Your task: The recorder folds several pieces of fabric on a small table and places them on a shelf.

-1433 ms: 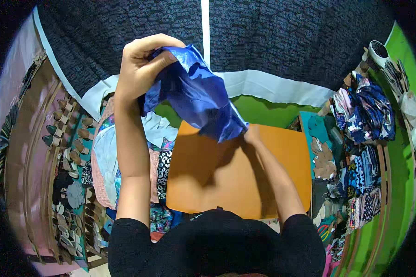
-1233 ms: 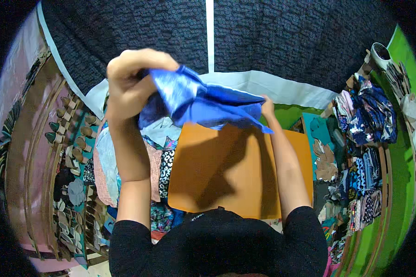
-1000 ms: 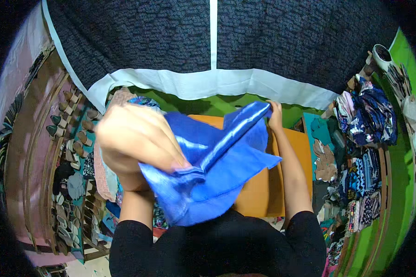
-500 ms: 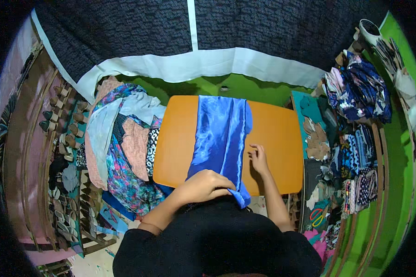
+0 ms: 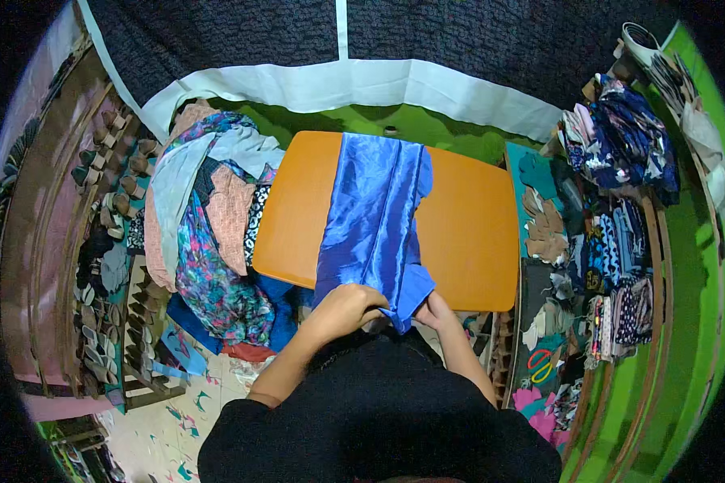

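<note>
A shiny blue cloth (image 5: 374, 216) lies lengthwise across the orange table (image 5: 467, 225), from its far edge to its near edge. My left hand (image 5: 342, 308) grips the cloth's near end at the table's front edge. My right hand (image 5: 437, 310) holds the same near end just to the right, partly under a folded corner of the fabric. Both hands sit close together over the table's near edge.
A heap of mixed patterned cloths (image 5: 209, 233) lies left of the table. Stacks of folded patterned fabrics (image 5: 612, 241) fill shelves on the right. A dark curtain with a white border (image 5: 338, 80) hangs behind the table.
The blue cloth was held up and shaken in the air, then came down flat on the table. Both hands dropped to its near end at the front edge.
</note>
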Available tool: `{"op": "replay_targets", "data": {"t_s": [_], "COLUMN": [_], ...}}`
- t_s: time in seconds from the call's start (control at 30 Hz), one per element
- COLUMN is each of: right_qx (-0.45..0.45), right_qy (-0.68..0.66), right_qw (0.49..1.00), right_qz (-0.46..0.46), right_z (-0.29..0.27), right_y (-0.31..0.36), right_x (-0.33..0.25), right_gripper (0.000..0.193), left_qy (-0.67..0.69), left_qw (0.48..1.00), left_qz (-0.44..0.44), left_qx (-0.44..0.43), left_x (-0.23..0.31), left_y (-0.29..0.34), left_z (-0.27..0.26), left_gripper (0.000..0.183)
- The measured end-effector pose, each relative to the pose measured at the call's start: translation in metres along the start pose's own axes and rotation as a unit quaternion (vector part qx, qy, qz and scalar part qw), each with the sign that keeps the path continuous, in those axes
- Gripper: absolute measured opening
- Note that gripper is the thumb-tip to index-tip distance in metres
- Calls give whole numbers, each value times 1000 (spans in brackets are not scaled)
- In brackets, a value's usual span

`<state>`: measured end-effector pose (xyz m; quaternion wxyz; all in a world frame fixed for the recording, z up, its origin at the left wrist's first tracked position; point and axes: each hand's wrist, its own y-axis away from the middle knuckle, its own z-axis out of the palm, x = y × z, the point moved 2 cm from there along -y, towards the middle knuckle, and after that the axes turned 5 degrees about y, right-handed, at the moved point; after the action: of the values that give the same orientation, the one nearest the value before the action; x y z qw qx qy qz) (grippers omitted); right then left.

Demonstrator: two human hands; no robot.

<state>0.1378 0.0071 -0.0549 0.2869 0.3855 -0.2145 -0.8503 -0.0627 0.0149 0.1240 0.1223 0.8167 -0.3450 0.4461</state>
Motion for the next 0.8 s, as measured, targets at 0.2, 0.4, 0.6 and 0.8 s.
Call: {"op": "replay_targets", "data": {"t_s": [0.2,0.4,0.6,0.8], "right_qx": [53,104,198,145], "right_qy": [-149,-14,-186,-25], "right_qw": [981,991,962,989], "right_qz": [-112,-83,-32,26], "right_z": [14,52,19,9], "right_y": [27,32,12,-24], "right_x": [9,31,78,114], "right_gripper": [35,27,56,66], "left_qy": [-6,-16,-54,-64], "left_qw": [1000,1000,998,997], "left_qz": [-5,14,21,-14], "left_qx": [-29,-22,-20,-46], "left_x": [-31,-61,-67,-101], "left_y": [34,77,107,123], "left_z": [35,65,70,94], "left_gripper": [17,17,17,13]}}
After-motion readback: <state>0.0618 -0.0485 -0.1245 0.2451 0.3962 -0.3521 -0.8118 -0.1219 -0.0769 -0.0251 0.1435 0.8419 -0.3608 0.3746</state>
